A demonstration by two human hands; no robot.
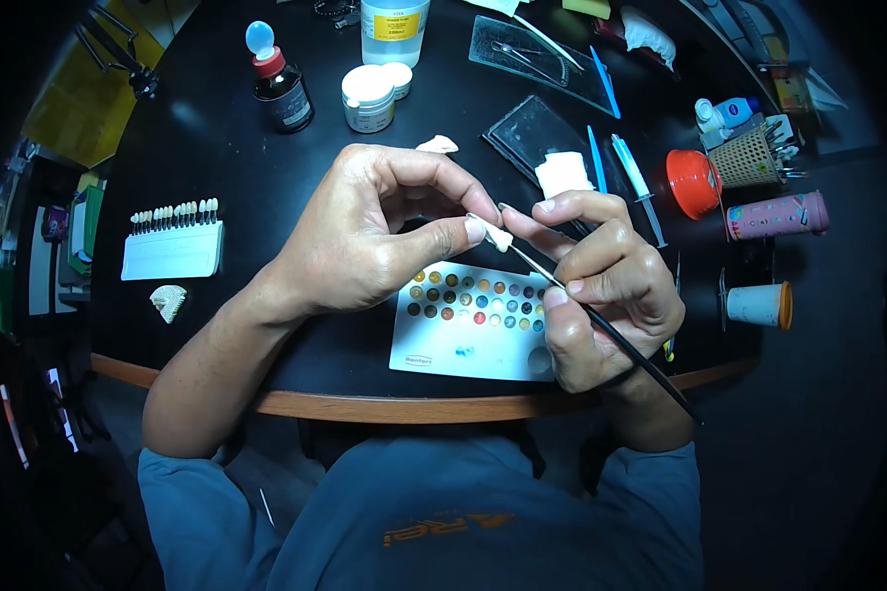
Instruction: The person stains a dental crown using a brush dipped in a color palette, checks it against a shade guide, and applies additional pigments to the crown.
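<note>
My left hand (360, 231) is closed, with thumb and fingertips pinching a small whitish tooth-shaped piece (500, 238), perhaps a dental crown. My right hand (611, 295) grips a thin brush (643, 362) with a black handle, its tip touching or very near the piece. Both hands are raised over a white palette card (493, 357) with rows of round colour wells in yellows, browns, reds and blues. A blue smear marks the card's lower part. The right hand hides the card's right edge. Behind the left hand lies a small pinkish-white piece (439, 145).
At left stand a tooth shade guide (172, 251) and a small tooth model (169, 302). Farther back are a dark bottle (284, 97), white jars (369, 98) and a glass slab (532, 61). At right are a syringe (639, 182), red bowl (693, 184) and white cup (754, 306).
</note>
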